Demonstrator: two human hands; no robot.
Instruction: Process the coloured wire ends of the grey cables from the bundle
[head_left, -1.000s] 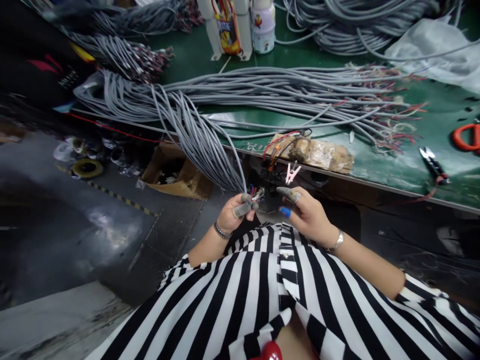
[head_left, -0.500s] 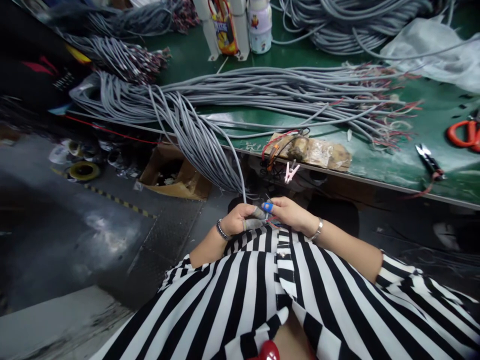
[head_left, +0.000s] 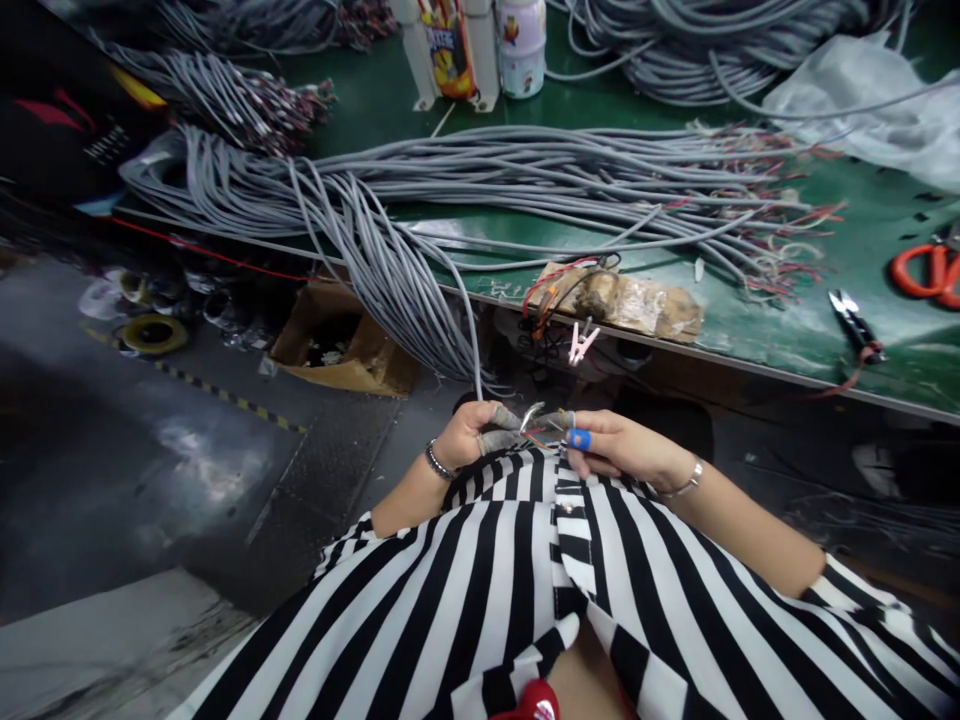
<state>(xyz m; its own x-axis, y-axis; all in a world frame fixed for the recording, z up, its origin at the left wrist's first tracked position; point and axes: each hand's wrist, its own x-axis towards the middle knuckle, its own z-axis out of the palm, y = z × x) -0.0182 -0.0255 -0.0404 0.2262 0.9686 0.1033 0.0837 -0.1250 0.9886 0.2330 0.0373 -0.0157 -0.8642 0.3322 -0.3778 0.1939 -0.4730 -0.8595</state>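
Note:
In front of my striped shirt, my left hand (head_left: 472, 436) pinches the end of a grey cable (head_left: 475, 350), its thumb and finger wrapped in grey covers. Thin wires (head_left: 534, 432), red and pale, fan out of that end toward the right. My right hand (head_left: 615, 444), with a blue band round one finger, has its covered fingertips closed at these wires. Which strands it grips is too small to make out. The held cable runs up to a drooping bundle of grey cables (head_left: 397, 270) hanging over the table edge.
On the green table (head_left: 787, 355) lie more grey cables (head_left: 562, 170), nippers (head_left: 855, 322), orange-handled scissors (head_left: 926, 272) and a taped board (head_left: 637, 303). A pink clip (head_left: 582, 343) sits at the front edge. Below stands a cardboard box (head_left: 352, 350).
My right hand has moved right, away from my left, and its fingers have stretched out along the wires. The wires now show more openly between the hands. My left hand has shifted slightly left.

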